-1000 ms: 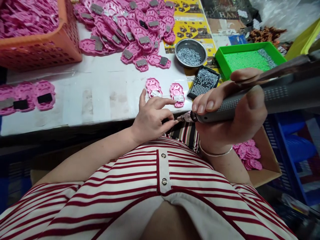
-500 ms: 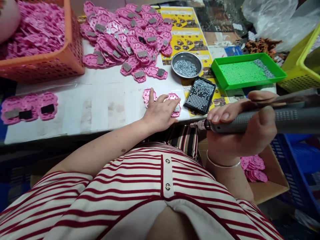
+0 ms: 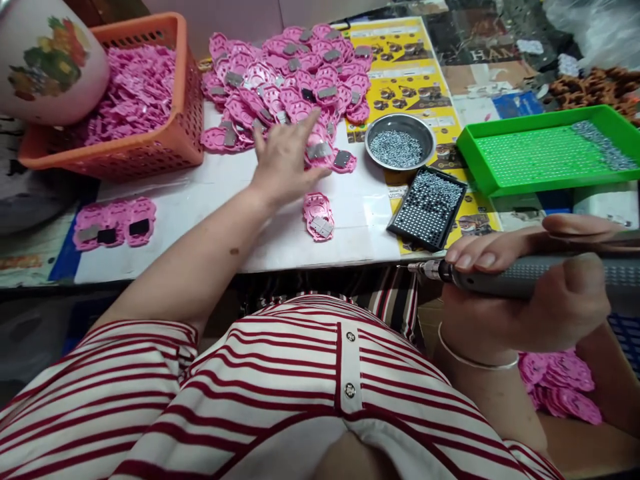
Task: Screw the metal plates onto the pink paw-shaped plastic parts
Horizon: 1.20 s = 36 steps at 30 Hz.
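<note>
My left hand (image 3: 284, 160) is spread open at the front edge of the heap of pink plastic parts (image 3: 280, 73), its fingers over the nearest pieces. Just below it, a single pink part (image 3: 319, 217) with a grey plate lies on the white table surface (image 3: 225, 220). My right hand (image 3: 525, 287) is wrapped round a grey electric screwdriver (image 3: 520, 273), held beyond the table's front edge with its tip pointing left. A metal bowl of small screws (image 3: 400, 141) and a black perforated tray (image 3: 429, 207) with screws stand between the hands.
An orange basket (image 3: 187, 100) of pink pieces stands at the back left, a white pot beside it. Several joined pink parts (image 3: 115, 223) lie at the left. A green tray (image 3: 545, 150) is at the right; a cardboard box (image 3: 580, 440) with pink parts sits below.
My left hand has moved from the two pink parts near the table edge up to the heap, and its fingers have spread. One part shows there now. The view has shifted.
</note>
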Each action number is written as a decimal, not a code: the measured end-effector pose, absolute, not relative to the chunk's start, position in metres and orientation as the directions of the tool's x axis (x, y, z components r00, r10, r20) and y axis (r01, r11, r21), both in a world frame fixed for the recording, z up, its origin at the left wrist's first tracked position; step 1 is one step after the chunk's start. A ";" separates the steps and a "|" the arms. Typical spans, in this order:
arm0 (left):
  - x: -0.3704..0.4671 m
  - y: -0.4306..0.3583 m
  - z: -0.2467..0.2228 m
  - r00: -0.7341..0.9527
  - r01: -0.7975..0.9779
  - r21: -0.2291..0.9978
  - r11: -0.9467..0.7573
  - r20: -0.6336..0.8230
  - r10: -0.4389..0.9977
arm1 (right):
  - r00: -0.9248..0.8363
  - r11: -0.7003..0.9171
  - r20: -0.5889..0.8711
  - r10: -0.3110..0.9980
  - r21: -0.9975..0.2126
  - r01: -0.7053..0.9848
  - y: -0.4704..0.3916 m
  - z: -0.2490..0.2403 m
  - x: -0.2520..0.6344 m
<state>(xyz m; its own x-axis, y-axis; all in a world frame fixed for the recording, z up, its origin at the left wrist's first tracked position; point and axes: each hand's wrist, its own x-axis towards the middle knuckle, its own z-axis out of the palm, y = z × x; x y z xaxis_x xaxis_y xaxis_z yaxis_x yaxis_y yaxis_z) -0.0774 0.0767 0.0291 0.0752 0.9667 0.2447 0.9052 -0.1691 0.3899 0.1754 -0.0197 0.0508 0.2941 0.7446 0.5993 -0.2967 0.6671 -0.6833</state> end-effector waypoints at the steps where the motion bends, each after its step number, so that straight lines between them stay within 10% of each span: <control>1: -0.086 0.082 0.029 0.054 0.914 0.376 -0.156 0.269 0.962 | 0.303 0.669 0.598 0.742 -0.682 -0.293 -0.019 0.050 0.175; 24: -0.032 -0.011 -0.003 0.556 0.710 0.459 -0.534 0.099 0.825 | 0.280 0.553 0.491 0.825 -0.804 -0.221 -0.022 0.058 0.166; 36: -0.035 -0.003 0.003 0.600 0.740 0.235 -0.630 0.192 0.776 | 0.278 0.571 0.513 0.812 -0.797 -0.195 -0.017 0.056 0.163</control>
